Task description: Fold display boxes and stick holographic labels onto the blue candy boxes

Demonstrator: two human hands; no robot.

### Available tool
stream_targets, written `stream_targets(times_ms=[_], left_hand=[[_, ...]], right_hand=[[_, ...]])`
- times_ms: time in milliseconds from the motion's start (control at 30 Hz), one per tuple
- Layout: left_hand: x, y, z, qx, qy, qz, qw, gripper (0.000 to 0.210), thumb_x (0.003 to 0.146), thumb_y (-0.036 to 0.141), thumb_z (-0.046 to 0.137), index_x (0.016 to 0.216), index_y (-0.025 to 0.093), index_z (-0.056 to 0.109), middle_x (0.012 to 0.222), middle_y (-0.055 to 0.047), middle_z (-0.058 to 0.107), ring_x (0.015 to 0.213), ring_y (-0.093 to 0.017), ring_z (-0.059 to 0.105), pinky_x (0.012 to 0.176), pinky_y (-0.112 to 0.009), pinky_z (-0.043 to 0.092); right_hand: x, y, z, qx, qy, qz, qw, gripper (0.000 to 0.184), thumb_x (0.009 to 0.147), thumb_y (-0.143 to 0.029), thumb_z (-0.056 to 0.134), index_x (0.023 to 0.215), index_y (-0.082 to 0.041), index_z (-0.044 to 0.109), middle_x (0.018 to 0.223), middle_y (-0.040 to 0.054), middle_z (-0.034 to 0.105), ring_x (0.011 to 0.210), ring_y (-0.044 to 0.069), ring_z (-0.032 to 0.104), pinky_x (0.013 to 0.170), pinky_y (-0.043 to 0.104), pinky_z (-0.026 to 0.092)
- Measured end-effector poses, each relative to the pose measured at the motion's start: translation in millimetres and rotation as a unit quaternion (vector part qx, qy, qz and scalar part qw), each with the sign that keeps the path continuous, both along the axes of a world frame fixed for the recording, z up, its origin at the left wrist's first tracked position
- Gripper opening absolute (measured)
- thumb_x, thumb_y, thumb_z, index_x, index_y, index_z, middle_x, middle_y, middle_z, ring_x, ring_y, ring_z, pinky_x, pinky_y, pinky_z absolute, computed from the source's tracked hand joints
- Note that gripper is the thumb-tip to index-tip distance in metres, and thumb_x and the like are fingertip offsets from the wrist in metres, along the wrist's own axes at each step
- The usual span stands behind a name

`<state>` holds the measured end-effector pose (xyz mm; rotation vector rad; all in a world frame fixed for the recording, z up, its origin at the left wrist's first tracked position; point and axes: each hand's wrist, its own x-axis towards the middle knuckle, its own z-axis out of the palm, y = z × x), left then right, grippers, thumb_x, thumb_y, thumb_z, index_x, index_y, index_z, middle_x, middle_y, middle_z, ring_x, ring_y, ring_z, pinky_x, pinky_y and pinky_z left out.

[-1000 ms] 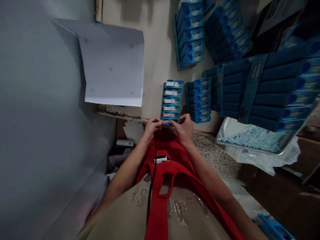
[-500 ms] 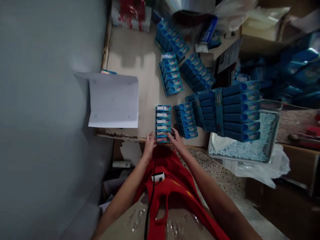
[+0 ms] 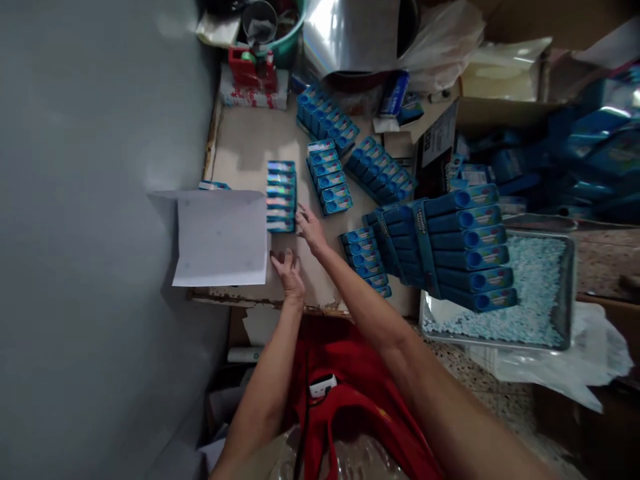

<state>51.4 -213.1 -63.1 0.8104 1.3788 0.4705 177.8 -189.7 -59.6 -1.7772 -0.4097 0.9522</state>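
A row of small blue boxes [image 3: 281,197], their pale end flaps facing up, stands on the table beside the white folded sheet [image 3: 220,237]. My right hand [image 3: 311,230] rests its fingertips against the row's lower right side, fingers slightly apart, not wrapped round it. Just below the row, my left hand [image 3: 289,272] hovers low over the tabletop, thumb and fingers spread, holding nothing. To the right stand further rows of blue boxes: one in the middle [image 3: 330,177], one nearer me [image 3: 366,261], one farther back [image 3: 327,117] and a slanted one [image 3: 383,170].
A long banded stack of blue boxes [image 3: 450,250] leans over a metal tray [image 3: 570,293] of pale blue pieces at the right. At the back are a red tape dispenser [image 3: 253,70], a green basin [image 3: 287,50] and a shiny metal vessel [image 3: 350,37]. A grey wall [image 3: 100,233] bounds the left.
The row of boxes has moved from the table's front edge forward and left, up beside the white sheet. Both hands have reached forward; the left has come away from the row.
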Motion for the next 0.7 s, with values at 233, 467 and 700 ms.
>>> stream_targets(times_ms=[233,467,700], left_hand=[[30.4,-79.4,-1.9,0.062,-0.003,-0.165,0.984,0.052,0.083,0.04,0.082,0.127,0.018,0.065,0.133,-0.017,0.068,0.117,-0.026,0.068,0.104,-0.036,0.053],[130.7,-56.1,-11.1,0.25,0.041,-0.337,0.907,0.049,0.08,0.028,0.086,0.126,0.021,0.069,0.131,-0.012,0.071,0.127,-0.028,0.064,0.114,-0.044,0.048],[102.6,-39.9,-27.6,0.294,0.019,-0.376,0.879,0.053,0.085,0.029,0.083,0.133,0.018,0.063,0.126,-0.012,0.073,0.118,-0.025,0.069,0.108,-0.04,0.053]], right_hand=[[-6.8,-185.3,35.5,-0.16,-0.328,-0.042,0.93,0.051,0.098,-0.05,0.053,0.136,-0.018,0.062,0.136,0.0213,0.065,0.133,0.035,0.056,0.117,0.057,0.041],[-0.8,-257.3,-1.9,-0.214,-0.201,-0.062,0.954,0.09,0.09,-0.067,0.055,0.159,-0.011,0.039,0.155,0.0254,0.054,0.141,0.037,0.056,0.114,0.055,0.047],[-17.1,-248.9,-19.2,-0.203,-0.098,-0.043,0.973,0.092,0.078,-0.07,0.065,0.155,-0.022,0.049,0.14,0.0163,0.068,0.123,0.036,0.067,0.105,0.052,0.052]])
